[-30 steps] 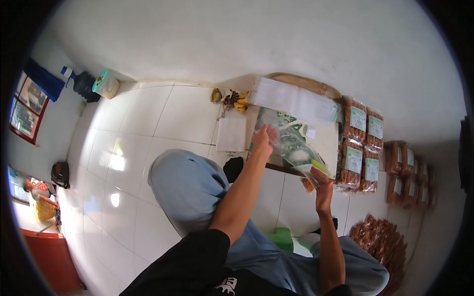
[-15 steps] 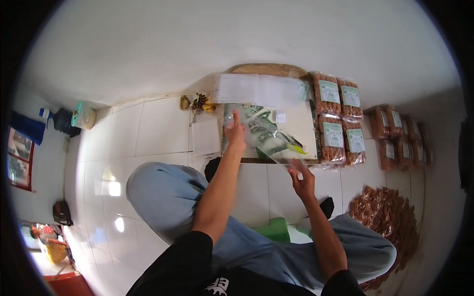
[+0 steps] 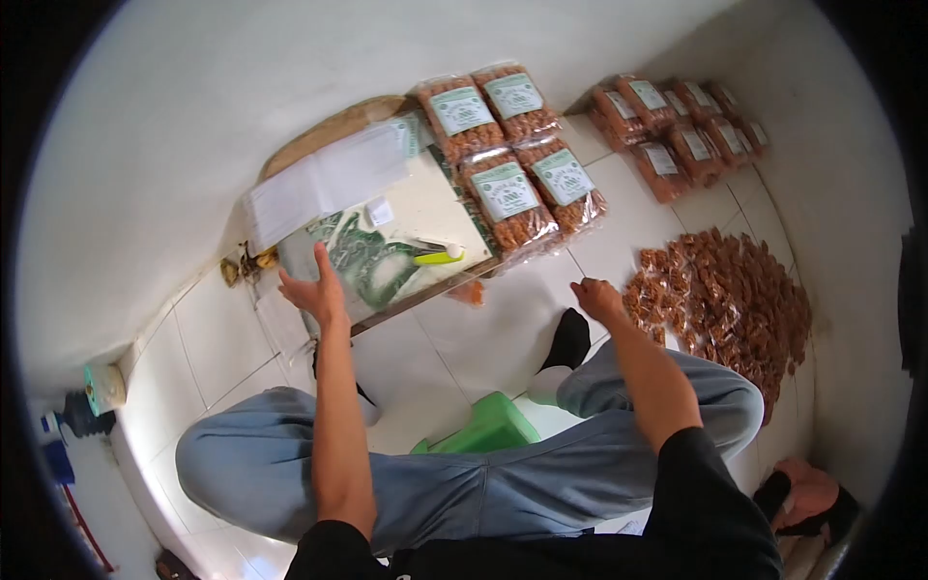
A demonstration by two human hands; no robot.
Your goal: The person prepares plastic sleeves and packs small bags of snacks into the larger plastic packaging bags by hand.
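My left hand (image 3: 319, 290) is over the left front part of the green-and-white marbled board (image 3: 440, 198), fingers spread and nothing visible in it. To the right, above the white floor tiles, my right hand (image 3: 597, 300) has its fingers curled; what they hold, if anything, cannot be made out. It is nearest to a heap of small brown packets (image 3: 730, 300). On the board lie a yellow-green cutter (image 3: 440, 257), a small white piece (image 3: 379, 211) and a stack of white sheets (image 3: 324, 184). Large labelled packs (image 3: 505, 191) stand at the board's right edge.
More filled packs (image 3: 691, 140) are by the back right wall. A green stool (image 3: 488, 425) sits between my legs. An orange packet (image 3: 471, 293) lies at the board's front edge. Bananas (image 3: 261, 259) are at the left, and a lidded tub (image 3: 104, 389) stands farther left.
The view has swung right. My hands have moved apart; the clear plastic bag stretched between them earlier no longer shows. The fingers of my left hand have spread.
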